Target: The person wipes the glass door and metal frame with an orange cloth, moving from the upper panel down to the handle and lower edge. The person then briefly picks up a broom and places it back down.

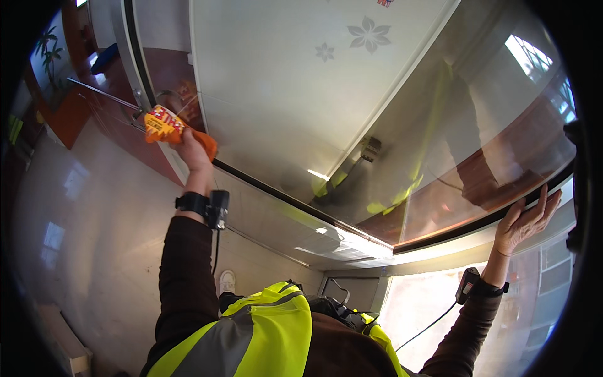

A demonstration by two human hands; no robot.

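Observation:
My left hand point(194, 153) grips a crumpled orange and yellow printed cloth point(165, 125), which could also be a soft packet; it bears writing. The cloth is beside a metal fitting point(137, 113) at the lower end of a black-lined metal frame point(136, 52). On the right, my right hand point(525, 224) rests with fingers extended at the black edging point(490, 221) of a large glossy glass pane point(424, 141). Nothing shows in that hand. A white panel point(292, 70) with grey flower prints appears above, inside or behind the glass.
A thin metal rod point(103, 92) juts left from the fitting. A small grey box point(370, 148) shows through or in the glass. Below lie a pale floor point(108, 226) and a white shoe point(227, 282). A box-like piece point(66, 339) stands lower left. Bright light enters lower right.

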